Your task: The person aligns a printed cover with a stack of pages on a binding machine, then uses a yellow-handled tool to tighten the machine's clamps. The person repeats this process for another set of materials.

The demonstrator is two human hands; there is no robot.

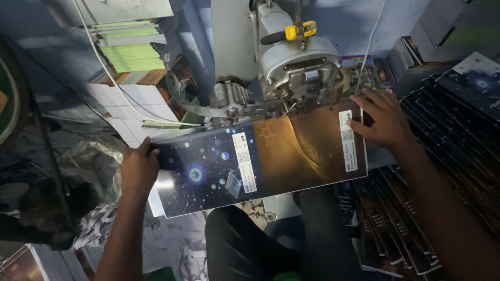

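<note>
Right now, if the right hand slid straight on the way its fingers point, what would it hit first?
The right hand lies flat on the opened glossy cover, fingers pointing toward the picture's left. Going straight on, it would probably meet the stitching machine's metal head above the cover's fold first, though depth is hard to judge.

Glossy booklet cover opened flat under stitching machine head; starry dark half, amber half; slightly tilted.

A stack of green-edged booklets sits at upper left. Dark booklets lie fanned at right. Crumpled foil lies at left.
</note>
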